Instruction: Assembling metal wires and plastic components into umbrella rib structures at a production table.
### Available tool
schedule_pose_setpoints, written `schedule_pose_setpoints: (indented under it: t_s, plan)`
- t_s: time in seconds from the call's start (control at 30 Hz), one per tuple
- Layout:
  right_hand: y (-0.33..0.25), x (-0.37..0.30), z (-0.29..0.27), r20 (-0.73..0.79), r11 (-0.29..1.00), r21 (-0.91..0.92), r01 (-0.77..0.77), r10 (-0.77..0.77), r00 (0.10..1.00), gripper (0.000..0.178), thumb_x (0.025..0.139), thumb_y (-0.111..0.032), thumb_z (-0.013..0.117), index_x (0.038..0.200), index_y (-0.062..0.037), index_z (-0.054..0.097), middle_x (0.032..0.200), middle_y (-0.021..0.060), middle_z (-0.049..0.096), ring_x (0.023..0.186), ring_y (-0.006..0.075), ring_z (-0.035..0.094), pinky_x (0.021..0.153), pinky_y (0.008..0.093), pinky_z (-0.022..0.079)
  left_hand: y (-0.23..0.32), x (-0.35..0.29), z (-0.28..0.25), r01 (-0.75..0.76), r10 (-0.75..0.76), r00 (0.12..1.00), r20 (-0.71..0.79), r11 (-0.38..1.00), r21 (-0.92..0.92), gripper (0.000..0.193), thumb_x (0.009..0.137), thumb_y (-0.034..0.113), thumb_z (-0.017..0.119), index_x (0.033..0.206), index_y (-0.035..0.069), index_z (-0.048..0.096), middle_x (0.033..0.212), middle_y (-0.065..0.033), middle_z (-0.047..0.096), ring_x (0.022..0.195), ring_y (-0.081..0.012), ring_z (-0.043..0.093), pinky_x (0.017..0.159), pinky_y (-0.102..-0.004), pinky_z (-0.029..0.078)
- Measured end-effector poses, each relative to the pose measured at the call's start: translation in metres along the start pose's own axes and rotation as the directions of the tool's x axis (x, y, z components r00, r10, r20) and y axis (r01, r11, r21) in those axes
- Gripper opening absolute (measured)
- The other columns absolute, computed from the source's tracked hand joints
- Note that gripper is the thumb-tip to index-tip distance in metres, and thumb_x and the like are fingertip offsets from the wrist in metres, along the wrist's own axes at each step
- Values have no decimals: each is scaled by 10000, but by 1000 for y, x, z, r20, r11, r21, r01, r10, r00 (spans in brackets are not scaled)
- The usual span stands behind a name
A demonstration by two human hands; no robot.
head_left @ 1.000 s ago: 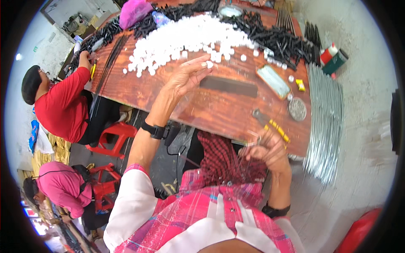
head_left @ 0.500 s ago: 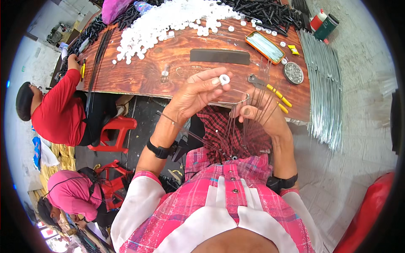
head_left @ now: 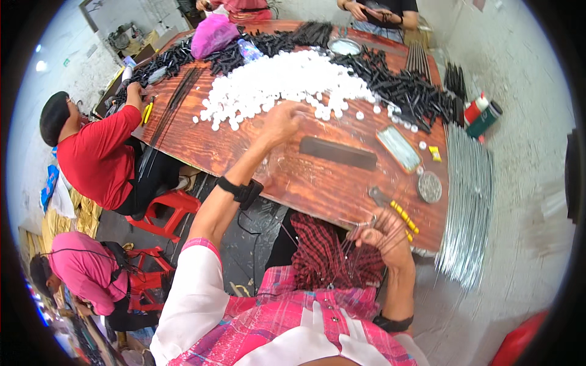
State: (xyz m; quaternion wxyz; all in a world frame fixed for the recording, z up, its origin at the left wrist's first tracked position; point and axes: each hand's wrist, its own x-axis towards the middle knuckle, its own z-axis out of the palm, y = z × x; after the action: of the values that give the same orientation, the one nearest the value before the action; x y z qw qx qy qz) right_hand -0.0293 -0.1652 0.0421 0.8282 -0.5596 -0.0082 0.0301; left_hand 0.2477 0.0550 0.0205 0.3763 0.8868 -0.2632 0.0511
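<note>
My left hand (head_left: 282,124) is stretched over the wooden table, close to the near edge of a heap of small white plastic rings (head_left: 268,82). Motion smears its fingers, and I cannot see whether a ring is in them. Near the table's front edge, my right hand (head_left: 390,243) is closed around a bundle of thin dark metal wires (head_left: 351,247), which fan down over the checked cloth on my lap. Pliers (head_left: 400,215) with yellow handles lie on the table just beyond my right hand. A flat dark bar (head_left: 337,152) rests between the two hands.
Black tubes (head_left: 415,94) are heaped behind the rings. An orange-rimmed tray (head_left: 400,149), a round dish (head_left: 430,186) and long silvery wires (head_left: 470,201) are at the right. A person in red (head_left: 101,155) works at the left; others sit nearby.
My left hand has moved forward to the white rings; the ring it held no longer shows. My right hand keeps the wires. The view has tilted up, showing more of the far table.
</note>
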Motion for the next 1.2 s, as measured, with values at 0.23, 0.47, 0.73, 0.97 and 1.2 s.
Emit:
schedule_pose_setpoints:
  t_s: [0.23, 0.47, 0.73, 0.97, 1.2]
  plan:
    - [-4, 4, -25, 15, 1000, 16, -26, 26, 1000, 251, 784, -124, 761, 882, -5, 564, 789, 134, 654, 729, 221, 659, 676, 343, 554, -34, 63, 5, 98, -98, 995, -1, 993, -63, 234, 836, 106, 579, 1033, 101, 707, 1186, -145, 624, 965, -253, 652, 836, -342, 509]
    - [-8, 15, -32, -22, 998, 26, -52, 53, 998, 231, 803, -104, 743, 904, -27, 549, 806, 124, 653, 725, 205, 652, 668, 316, 547, -50, 105, 28, -38, 73, 990, -123, 964, 264, 203, 805, 209, 599, 949, 142, 725, 802, -152, 679, 776, -357, 647, 733, -436, 513]
    - [3, 17, -42, 35, 995, 57, -79, 77, 996, 186, 819, -51, 713, 916, 24, 572, 833, 143, 672, 732, 168, 647, 675, 275, 528, -59, 105, 32, 24, 30, 990, -138, 929, 369, 175, 751, 129, 610, 885, 156, 719, 786, -202, 664, 736, -375, 648, 679, -463, 516]
    - [-5, 13, -38, 54, 998, 63, -24, 20, 998, 186, 831, -51, 694, 938, 4, 552, 847, 146, 660, 745, 188, 649, 678, 296, 533, -53, 106, 27, -70, 139, 987, -84, 831, 553, 197, 747, 58, 568, 913, 85, 668, 764, -186, 646, 726, -373, 637, 656, -482, 505]
    - [-9, 2, -30, 33, 996, 93, -3, 0, 999, 197, 813, -64, 718, 891, -7, 547, 822, 159, 662, 731, 209, 666, 653, 297, 547, -57, 106, 27, -105, 195, 977, -91, 801, 590, 147, 737, 117, 644, 874, 64, 652, 799, -211, 615, 699, -392, 636, 631, -468, 513]
